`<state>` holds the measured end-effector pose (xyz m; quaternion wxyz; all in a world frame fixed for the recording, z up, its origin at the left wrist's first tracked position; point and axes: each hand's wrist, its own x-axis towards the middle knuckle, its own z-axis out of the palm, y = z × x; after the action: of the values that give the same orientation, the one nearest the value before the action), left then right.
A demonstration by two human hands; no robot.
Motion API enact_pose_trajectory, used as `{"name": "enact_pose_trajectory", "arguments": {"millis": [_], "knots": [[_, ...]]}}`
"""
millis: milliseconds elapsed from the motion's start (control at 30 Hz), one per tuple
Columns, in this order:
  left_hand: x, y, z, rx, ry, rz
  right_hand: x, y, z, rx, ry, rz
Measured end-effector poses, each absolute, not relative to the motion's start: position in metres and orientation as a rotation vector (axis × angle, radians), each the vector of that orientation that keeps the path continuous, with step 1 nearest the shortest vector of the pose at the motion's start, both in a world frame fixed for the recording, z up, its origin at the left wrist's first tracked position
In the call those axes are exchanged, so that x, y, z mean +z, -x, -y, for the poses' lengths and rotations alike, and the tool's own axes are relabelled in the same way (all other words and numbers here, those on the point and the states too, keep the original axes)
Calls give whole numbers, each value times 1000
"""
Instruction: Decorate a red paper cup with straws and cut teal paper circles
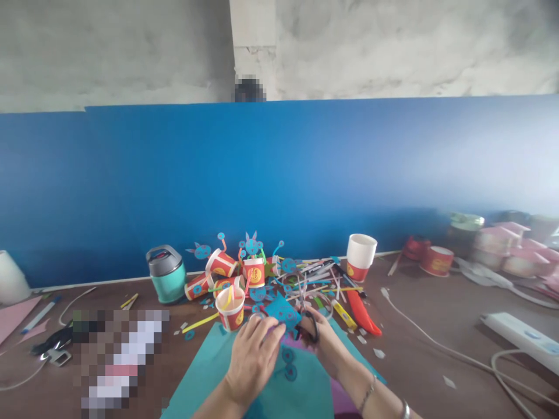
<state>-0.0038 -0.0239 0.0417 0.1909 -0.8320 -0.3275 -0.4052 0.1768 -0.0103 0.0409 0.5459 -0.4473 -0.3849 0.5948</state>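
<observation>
Black-handled scissors [311,327] are in my right hand [325,343], its fingers closed round the handles, with the blades pointing away from me. A blue paper piece with a drawn face [283,311] lies against the blades, pinched by my left hand [257,355], whose fingers are bent over its lower left edge. Beneath both hands spread large teal paper sheets [196,378], with a purple sheet [343,396] partly showing. Small blue paper circles with red centres [290,372] rest on the teal sheet between my wrists.
Decorated red paper cups [230,311] crowd beyond my hands, beside pens and straws [321,270]. A teal jar [168,276] stands left, stacked white cups [361,253] right. An orange-red tool [363,314], a yellow glue stick [343,315], a white cable [428,331] and a power strip [524,337] lie rightward.
</observation>
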Motion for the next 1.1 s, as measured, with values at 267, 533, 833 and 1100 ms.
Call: {"name": "enact_pose_trajectory", "arguments": {"millis": [267, 533, 833, 1100], "knots": [[36, 5, 19, -1222, 2347, 1011, 30, -183, -1, 1353, 1084, 888], [35, 9, 9, -1459, 2354, 1155, 41, -192, -2, 775, 1088, 759], [13, 10, -4, -1666, 2431, 1554, 40, -188, 1, 808, 1076, 845], [9, -8, -6, -2191, 2729, 2018, 34, -175, 6, 969, 982, 1084]]}}
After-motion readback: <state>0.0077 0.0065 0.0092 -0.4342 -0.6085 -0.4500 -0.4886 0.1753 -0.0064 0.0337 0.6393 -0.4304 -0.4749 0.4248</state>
